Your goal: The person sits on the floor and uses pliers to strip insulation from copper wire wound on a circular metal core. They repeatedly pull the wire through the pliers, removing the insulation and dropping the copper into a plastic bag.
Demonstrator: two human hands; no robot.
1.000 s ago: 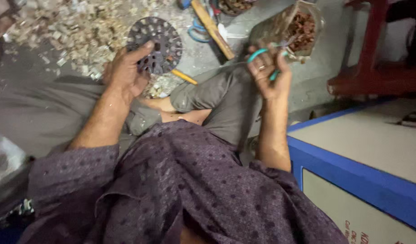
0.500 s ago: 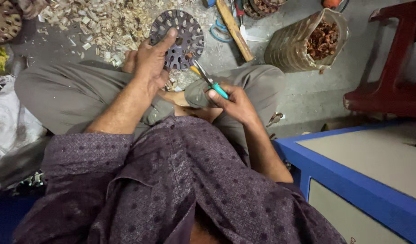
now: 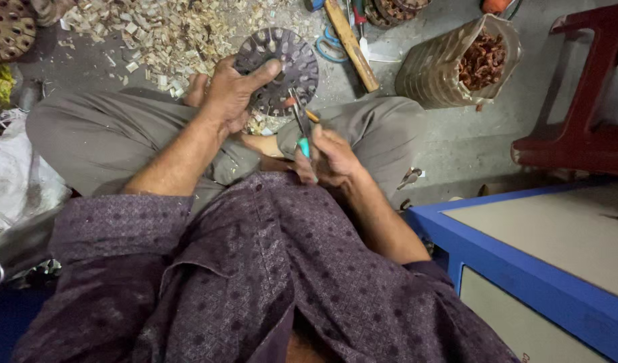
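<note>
I sit cross-legged on the floor. My left hand grips a round slotted metal core, holding it tilted against my legs. My right hand is closed around a pair of teal-handled pliers, whose jaws touch the lower edge of the core. My purple patterned shirt fills the bottom of the view.
A pile of pale scrap bits lies on the floor beyond the core. A sack of reddish wire scraps stands at upper right, a wooden handle beside it. A red stool and a blue-edged box are at right.
My right hand came back from the sack at upper right to the core, bringing the pliers to its lower edge. My left hand kept holding the core.
</note>
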